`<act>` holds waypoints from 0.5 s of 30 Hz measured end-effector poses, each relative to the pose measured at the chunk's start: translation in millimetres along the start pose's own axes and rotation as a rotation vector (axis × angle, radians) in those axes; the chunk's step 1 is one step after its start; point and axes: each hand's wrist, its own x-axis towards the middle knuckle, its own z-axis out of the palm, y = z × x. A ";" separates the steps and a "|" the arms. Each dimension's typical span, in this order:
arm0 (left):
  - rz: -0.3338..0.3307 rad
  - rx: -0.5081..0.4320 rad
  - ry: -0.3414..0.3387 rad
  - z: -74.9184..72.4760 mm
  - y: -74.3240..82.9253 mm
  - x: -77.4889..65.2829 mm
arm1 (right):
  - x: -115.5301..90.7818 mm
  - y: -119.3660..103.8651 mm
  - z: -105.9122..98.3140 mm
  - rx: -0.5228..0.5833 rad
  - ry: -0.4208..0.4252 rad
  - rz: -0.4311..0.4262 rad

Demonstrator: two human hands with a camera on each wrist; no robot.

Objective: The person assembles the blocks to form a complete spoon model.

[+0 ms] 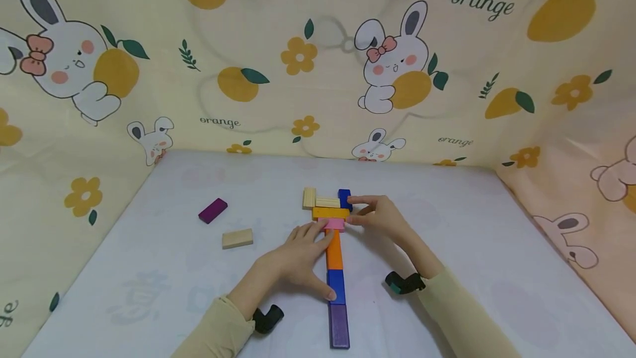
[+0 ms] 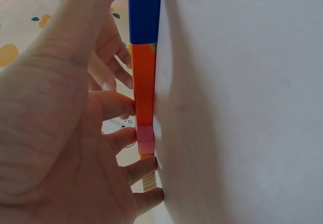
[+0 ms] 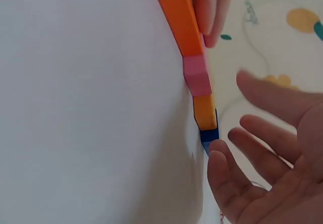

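Note:
Colored wooden blocks lie in a line on the white table. From near to far in the head view come a purple block (image 1: 340,327), a blue block (image 1: 336,285), an orange block (image 1: 335,253), a pink block (image 1: 335,224) and a crosswise yellow block (image 1: 330,213). Beyond them are two plain wood blocks (image 1: 309,198) and a second blue block (image 1: 344,198). My left hand (image 1: 298,258) spreads along the line, fingertips on the pink and orange blocks, thumb at the nearer blue one. Beside the far blue block is my right hand (image 1: 385,217), loosely extended; whether its fingertips touch is unclear.
To the left lie a dark purple block (image 1: 213,210) and a plain wood block (image 1: 237,238), apart from the line. A cloth wall (image 1: 298,93) printed with rabbits and oranges rises behind and beside the table. Black wrist cameras (image 1: 268,319) sit under both forearms.

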 end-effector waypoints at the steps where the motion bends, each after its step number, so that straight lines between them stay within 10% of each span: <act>1: 0.002 0.002 0.000 0.2 0.0 0.0 | -4.1 -0.3 0.2 -0.020 -0.014 -0.033; 15: 0.007 0.008 -0.002 -0.5 0.6 0.2 | -24.0 -6.0 12.0 -0.217 -0.135 -0.285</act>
